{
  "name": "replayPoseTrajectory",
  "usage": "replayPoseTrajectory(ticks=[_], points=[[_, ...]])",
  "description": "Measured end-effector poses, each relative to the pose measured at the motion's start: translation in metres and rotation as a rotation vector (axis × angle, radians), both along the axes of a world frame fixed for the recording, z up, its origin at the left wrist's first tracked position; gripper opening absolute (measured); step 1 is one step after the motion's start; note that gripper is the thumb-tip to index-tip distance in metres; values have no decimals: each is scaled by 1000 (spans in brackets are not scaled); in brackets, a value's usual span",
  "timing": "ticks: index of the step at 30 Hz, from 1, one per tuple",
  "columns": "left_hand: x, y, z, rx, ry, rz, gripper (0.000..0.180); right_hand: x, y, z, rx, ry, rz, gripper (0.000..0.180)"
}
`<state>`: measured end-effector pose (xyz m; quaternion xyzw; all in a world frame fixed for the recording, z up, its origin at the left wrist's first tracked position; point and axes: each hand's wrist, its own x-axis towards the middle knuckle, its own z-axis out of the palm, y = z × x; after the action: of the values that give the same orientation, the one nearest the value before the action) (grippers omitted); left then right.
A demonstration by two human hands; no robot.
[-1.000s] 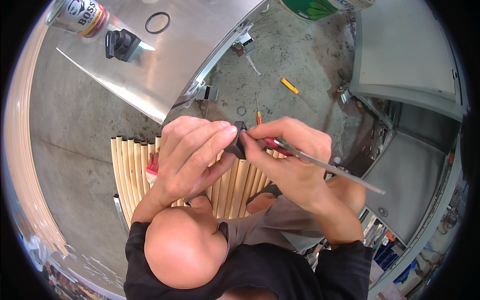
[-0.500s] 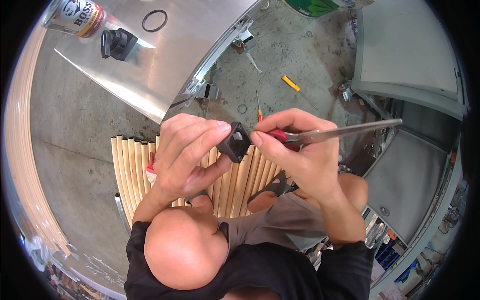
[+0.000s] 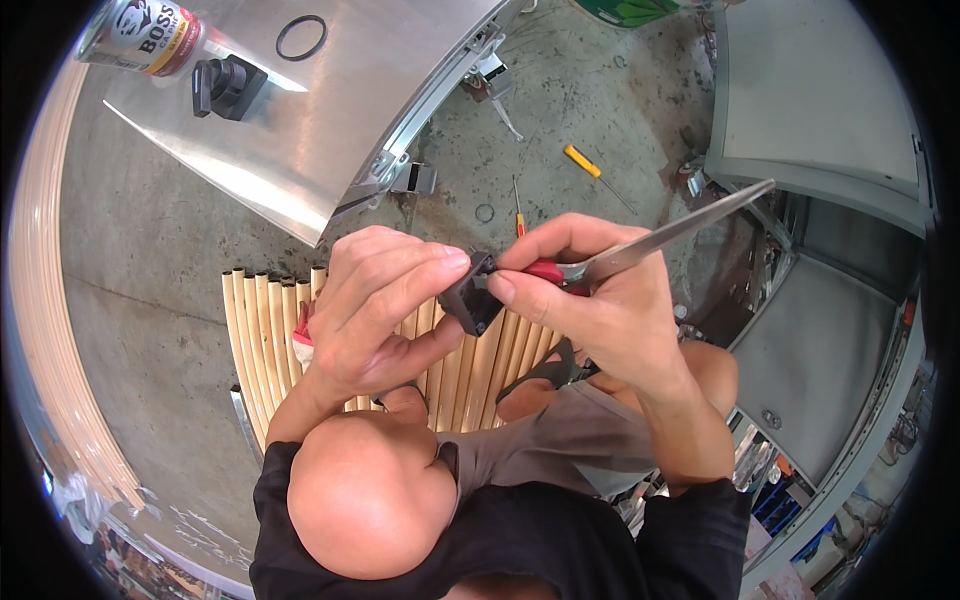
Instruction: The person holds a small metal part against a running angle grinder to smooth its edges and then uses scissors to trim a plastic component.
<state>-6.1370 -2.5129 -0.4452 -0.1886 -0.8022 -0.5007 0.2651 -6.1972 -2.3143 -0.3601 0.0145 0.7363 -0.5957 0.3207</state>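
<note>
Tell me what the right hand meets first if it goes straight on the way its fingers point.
Most likely the black part in the left hand: the right hand points leftward at it, so close that they may be touching; depth there is unclear.

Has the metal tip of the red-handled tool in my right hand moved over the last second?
Yes: the red-handled tool has swung its tip forward, away from you, up toward the grey upper cabinet panel.
</note>
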Motion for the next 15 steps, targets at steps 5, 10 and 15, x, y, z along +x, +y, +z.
replayPoseTrajectory(ticks=[5,10,15], points=[[0,1,0,-7,3,7,58,1,1,-2,-2,4,18,16],[0,1,1,-28,3,3,57,1,-1,-3,-8,-17,-23,14],[1,1,2,-30,-2,5,57,3,-1,-4,-22,-6,-29,14]])
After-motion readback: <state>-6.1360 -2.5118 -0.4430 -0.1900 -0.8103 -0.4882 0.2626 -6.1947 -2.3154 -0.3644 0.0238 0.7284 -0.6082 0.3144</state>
